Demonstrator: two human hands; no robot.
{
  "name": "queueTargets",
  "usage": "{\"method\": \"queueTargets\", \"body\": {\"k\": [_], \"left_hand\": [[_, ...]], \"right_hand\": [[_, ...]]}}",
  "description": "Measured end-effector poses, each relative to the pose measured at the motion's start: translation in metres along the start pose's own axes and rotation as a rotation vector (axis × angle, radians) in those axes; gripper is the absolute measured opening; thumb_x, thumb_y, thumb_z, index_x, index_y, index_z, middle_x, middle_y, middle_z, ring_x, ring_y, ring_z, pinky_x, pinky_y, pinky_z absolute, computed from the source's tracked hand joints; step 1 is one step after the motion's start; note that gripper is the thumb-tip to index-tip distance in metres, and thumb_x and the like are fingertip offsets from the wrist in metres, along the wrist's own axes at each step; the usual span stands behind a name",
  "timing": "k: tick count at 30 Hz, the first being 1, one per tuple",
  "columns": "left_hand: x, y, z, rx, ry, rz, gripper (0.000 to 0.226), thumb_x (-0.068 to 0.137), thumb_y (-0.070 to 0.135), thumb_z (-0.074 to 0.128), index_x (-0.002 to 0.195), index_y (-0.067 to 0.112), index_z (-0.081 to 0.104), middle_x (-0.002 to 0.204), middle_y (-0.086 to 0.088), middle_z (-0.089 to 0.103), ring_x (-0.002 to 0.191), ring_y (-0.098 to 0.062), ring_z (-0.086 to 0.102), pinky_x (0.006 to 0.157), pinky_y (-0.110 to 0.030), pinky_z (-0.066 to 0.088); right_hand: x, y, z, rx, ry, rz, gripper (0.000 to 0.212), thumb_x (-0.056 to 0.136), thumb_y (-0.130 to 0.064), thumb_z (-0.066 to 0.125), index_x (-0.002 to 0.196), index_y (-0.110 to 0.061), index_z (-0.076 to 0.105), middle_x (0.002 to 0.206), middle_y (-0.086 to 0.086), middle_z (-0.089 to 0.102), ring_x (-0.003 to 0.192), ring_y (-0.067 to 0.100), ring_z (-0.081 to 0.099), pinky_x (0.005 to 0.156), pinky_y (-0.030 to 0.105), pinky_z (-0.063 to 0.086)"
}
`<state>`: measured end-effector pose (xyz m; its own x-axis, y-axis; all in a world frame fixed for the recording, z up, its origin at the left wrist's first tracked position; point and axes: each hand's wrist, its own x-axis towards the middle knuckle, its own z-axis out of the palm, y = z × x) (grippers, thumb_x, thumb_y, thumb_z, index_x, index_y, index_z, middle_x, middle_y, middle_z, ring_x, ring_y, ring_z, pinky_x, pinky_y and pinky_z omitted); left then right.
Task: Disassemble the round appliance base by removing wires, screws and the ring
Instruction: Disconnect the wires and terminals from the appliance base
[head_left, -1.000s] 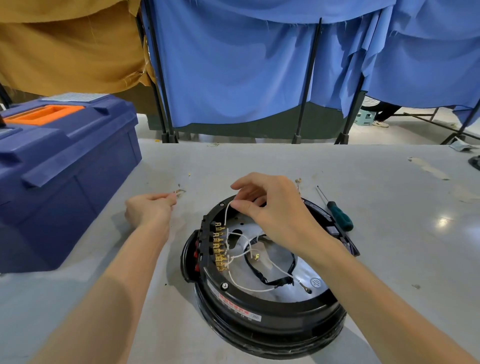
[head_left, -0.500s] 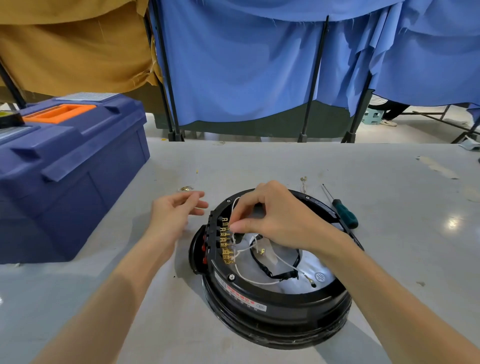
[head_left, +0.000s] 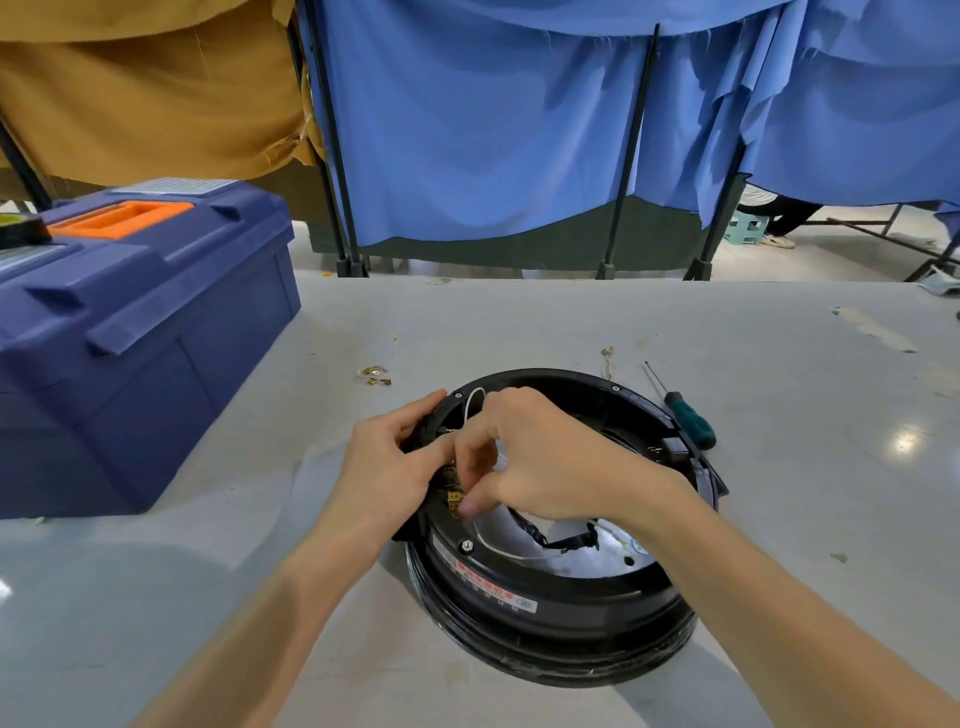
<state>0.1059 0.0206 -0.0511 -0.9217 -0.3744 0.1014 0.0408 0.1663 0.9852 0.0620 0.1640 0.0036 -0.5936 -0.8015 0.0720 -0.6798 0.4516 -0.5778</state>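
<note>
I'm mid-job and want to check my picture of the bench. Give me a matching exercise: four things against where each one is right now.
Things:
1. screwdriver
2. toolbox
3. loose wire pieces
4. left hand

Places:
A. grips the left edge of the appliance base
B. lies on the table, right of the base
C. stands at the table's left side
D. lie on the table beyond the base, toward the toolbox

Pairs: 1-B; 2-C; 3-D; 4-A
</note>
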Motion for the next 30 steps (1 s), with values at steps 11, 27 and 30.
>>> {"method": "queueTargets", "body": {"k": [11, 27, 30], "left_hand": [[0.003, -0.007, -0.003, -0.032, -0.028, 0.062, 0.040, 0.083, 0.000, 0.068, 0.100, 0.036, 0.066, 0.080, 0.024, 0.073, 0.076, 0.009, 0.068, 0.061, -0.006, 0.049], [0.006, -0.007, -0.006, -0.068, -0.022, -0.012, 0.043, 0.080, 0.014, 0.076, 0.121, 0.025, 0.066, 0.099, 0.011, 0.075, 0.084, -0.002, 0.071, 0.064, -0.012, 0.053], [0.001, 0.000, -0.006, 0.035, -0.042, 0.051, 0.055, 0.069, 0.048, 0.074, 0.122, 0.035, 0.063, 0.114, 0.019, 0.067, 0.099, 0.008, 0.064, 0.076, -0.007, 0.048]], "right_hand": [[0.002, -0.004, 0.002, -0.101, -0.024, -0.010, 0.020, 0.070, -0.005, 0.081, 0.060, -0.003, 0.064, 0.048, -0.008, 0.045, 0.052, -0.008, 0.048, 0.053, 0.015, 0.032], [-0.006, 0.023, -0.033, 0.002, 0.099, 0.097, 0.021, 0.063, 0.004, 0.081, 0.055, -0.005, 0.064, 0.066, 0.018, 0.065, 0.048, 0.002, 0.049, 0.050, 0.017, 0.040], [-0.006, 0.024, -0.036, 0.098, 0.205, 0.036, 0.019, 0.066, -0.004, 0.083, 0.058, -0.009, 0.067, 0.055, 0.003, 0.062, 0.045, 0.000, 0.048, 0.048, 0.011, 0.038]]}}
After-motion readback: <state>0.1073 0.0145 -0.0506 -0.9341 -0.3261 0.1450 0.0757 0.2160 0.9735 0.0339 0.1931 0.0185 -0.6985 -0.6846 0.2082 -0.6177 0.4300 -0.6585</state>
